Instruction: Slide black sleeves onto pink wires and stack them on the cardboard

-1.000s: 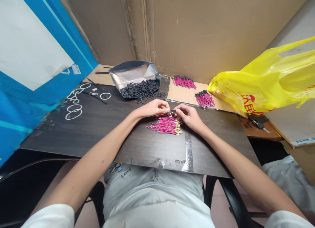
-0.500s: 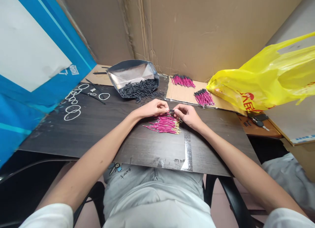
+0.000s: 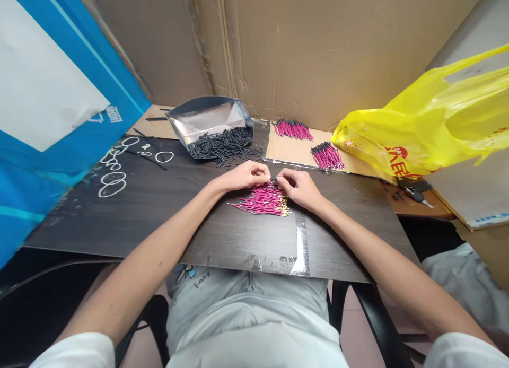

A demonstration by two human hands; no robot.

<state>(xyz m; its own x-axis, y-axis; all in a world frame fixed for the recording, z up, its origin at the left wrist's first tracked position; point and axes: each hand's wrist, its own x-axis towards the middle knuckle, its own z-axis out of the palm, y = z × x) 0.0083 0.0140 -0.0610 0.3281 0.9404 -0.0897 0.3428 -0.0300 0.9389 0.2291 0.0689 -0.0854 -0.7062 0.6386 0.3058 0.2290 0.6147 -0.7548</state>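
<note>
My left hand [image 3: 254, 174] is pinched closed at the far edge of a pile of short pink wires [image 3: 262, 200], on what looks like one of those wires. Opposite it, my right hand [image 3: 296, 186] has thumb and forefinger pressed together on a small black tube, mostly hidden by the fingers. The two sets of fingertips are close together, almost meeting. The piled wires lie roughly parallel, with metallic ends toward the right. Behind my left hand, an open bag [image 3: 210, 116] lies on its side, full of short black tubes [image 3: 220, 143], some spilled onto the dark table [image 3: 238, 241].
Two bundles of pink wires with black ends, a rear one [image 3: 293, 129] and a nearer one [image 3: 327, 157], lie on cardboard [image 3: 278, 148]. A yellow plastic bag [image 3: 421, 121] is at right, near keys [image 3: 415, 195]. White rubber bands [image 3: 112, 184] lie at left. A cardboard wall [image 3: 318, 50] stands behind.
The whole view has shifted slightly. My hands stay at the far edge of the pile, their fingertips a little closer together than before.
</note>
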